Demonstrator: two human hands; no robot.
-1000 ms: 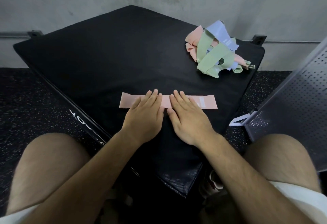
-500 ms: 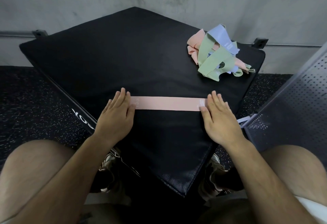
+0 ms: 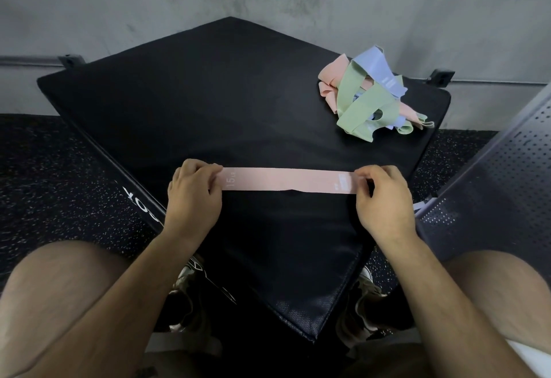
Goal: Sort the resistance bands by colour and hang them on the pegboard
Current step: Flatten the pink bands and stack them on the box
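Hands: flat before, now left hand (image 3: 193, 195) and right hand (image 3: 384, 198) pinch the band (image 3: 286, 179) ends.
Risk: one slipped pinch could snap it back.

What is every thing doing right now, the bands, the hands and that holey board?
pink band: pulled straight across the black pad, an end in each hand.
left hand: pinches the band's left end.
right hand: pinches the band's right end.
pile of bands: pink, green and blue, tangled on the pad's far right corner.
pegboard: at the right, no band on the part in view.
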